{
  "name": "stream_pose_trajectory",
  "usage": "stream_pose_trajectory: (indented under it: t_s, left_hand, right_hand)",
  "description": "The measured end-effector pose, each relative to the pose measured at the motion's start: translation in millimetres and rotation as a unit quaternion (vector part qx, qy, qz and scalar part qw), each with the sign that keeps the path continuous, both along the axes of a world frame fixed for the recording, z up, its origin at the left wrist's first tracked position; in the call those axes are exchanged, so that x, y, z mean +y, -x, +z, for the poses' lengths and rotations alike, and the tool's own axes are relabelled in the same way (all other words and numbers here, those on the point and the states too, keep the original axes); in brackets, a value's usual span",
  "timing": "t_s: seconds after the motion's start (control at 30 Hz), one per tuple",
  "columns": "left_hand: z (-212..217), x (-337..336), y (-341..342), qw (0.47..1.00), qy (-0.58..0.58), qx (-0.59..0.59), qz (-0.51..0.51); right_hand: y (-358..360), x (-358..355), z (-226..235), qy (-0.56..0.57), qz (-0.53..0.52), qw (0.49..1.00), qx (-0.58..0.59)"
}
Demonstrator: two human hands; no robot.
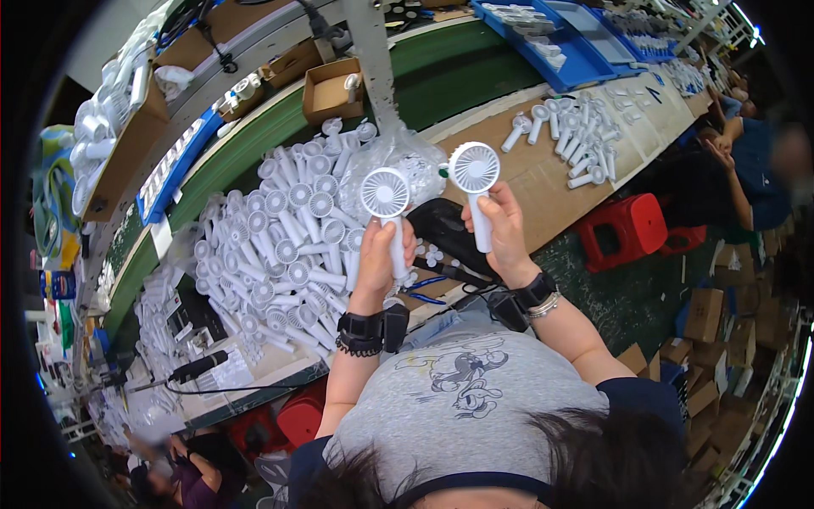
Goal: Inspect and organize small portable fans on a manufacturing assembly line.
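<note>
- Fans, two of them, small white handheld ones, are held up side by side above the table [543, 182], one in each hand.
- Left hand [380, 259] is wrapped tightly around the handle of the left fan [386, 197]; the handle runs up from the fist, leaning slightly left, and the round grille head sits at the top, its face turned toward the camera.
- Right hand [507, 231] grips the handle of the right fan [475, 170] with fingers curled around it; this fan's long axis is nearly upright, head at the top, face also toward the camera.
- The two fan heads sit near each other at about the same height but do not touch.
- Both wrists carry dark bands, and the right one also a metal bracelet.
- To the left of the hands a big pile of white fans [288, 246] lies on the table, handles pointing in many directions.
- Behind the held fans lies a clear plastic bag [398, 157] of small white parts.
- Farther right along the table another group of white fans [577, 136] is spread out.
- A red stool [623, 229] stands on the floor to the right.
</note>
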State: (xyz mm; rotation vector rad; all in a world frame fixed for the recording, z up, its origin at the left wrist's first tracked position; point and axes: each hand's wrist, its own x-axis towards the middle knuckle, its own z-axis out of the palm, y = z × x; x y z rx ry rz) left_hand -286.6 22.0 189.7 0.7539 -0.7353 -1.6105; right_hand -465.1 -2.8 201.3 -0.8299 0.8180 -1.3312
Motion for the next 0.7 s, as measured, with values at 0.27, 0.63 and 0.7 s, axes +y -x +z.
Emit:
stream_pose_trajectory:
  t_s: [0.27,0.63,0.7]
  left_hand:
    - [-2,1,0,1.0,0.003,0.022,-0.005]
    - [7,1,3,1.0,0.003,-0.012,0.003]
    - [9,1,2,1.0,0.007,-0.014,0.001]
  right_hand:
    - [-2,1,-5,0.007,0.001,1.0,0.003]
    - [-4,3,-3,-0.005,0.006,1.0,-0.012]
    - [-3,4,-1,-0.005,0.008,1.0,-0.013]
